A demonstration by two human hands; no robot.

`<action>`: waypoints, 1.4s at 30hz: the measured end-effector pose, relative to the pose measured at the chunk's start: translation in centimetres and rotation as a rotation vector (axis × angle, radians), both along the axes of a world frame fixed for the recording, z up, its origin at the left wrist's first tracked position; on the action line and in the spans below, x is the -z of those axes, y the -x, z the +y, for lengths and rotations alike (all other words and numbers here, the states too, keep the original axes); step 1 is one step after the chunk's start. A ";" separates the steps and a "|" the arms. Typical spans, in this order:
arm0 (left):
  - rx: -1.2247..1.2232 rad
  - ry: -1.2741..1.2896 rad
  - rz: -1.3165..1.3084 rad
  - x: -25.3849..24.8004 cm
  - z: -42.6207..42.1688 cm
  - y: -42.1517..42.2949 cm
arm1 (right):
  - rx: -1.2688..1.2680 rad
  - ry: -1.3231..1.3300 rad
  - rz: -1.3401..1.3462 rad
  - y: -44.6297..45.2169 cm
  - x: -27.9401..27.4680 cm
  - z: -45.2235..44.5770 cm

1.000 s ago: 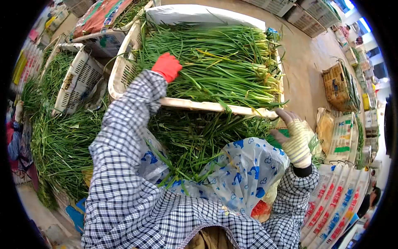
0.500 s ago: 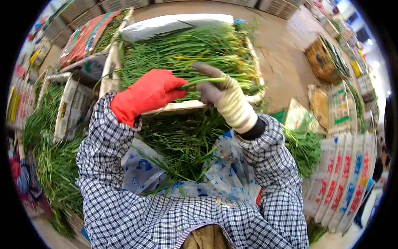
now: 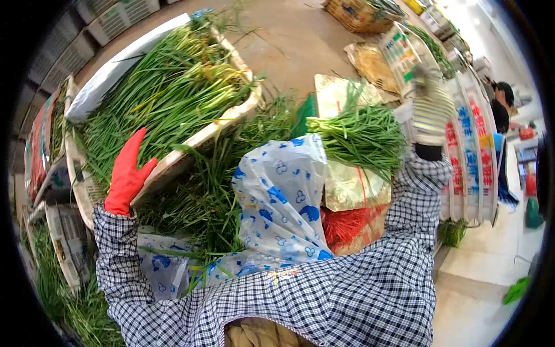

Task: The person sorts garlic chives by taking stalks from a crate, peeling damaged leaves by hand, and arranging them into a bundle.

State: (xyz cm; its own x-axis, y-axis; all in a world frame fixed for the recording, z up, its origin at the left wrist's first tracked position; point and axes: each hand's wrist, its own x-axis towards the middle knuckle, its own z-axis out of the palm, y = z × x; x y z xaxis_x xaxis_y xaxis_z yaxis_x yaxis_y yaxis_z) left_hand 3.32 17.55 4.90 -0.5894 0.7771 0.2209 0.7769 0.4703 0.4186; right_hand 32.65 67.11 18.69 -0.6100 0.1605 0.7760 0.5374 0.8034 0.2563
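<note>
My left hand (image 3: 128, 173), in a red glove, is open at the near left rim of a white crate (image 3: 167, 163), its thumb and fingers apart. Long green stalks (image 3: 167, 87) fill that crate, pale ends towards the upper right. My right hand (image 3: 430, 110), in a striped glove with grey fingertips, is raised right of a loose green bundle (image 3: 361, 136). Its fingers are smeared by motion, so what they hold, if anything, is unclear. The bundle lies on a pale board (image 3: 355, 191). Red strands (image 3: 344, 225) lie just below the board.
A clear plastic sheet with blue prints (image 3: 283, 202) covers my lap, beside loose greens (image 3: 191, 208). Stacked white crates with red and blue lettering (image 3: 471, 150) stand at the right. A brown basket (image 3: 361, 16) is on the floor (image 3: 283, 46) at the top.
The view has turned to the right. My hands, together around a green stalk half a second ago, are now far apart. My left hand has opened; my right hand has moved right, past the bundle.
</note>
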 end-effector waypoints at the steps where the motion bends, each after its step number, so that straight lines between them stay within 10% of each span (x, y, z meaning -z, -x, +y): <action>1: 0.018 -0.002 0.000 0.1 0.7 0.2 | 0.128 0.048 -0.159 0.2 1.7 1.2; 5: -0.042 -0.023 -0.002 0.8 3.0 0.7 | 0.369 0.374 -0.730 1.9 11.2 1.7; 18: -0.025 -0.083 0.111 1.1 10.6 0.6 | 0.108 0.729 -0.879 0.5 11.2 -2.5; 27: 0.571 -0.191 -0.053 -3.7 29.6 -9.8 | -0.114 0.798 -0.382 -3.2 16.6 -3.1; 37: 0.871 0.100 -0.042 4.6 41.5 -14.2 | -0.176 0.431 0.092 -5.7 12.7 -1.0; 42: 0.554 -0.102 -0.790 4.8 41.5 -13.0 | -0.238 0.709 0.168 -5.6 12.8 0.2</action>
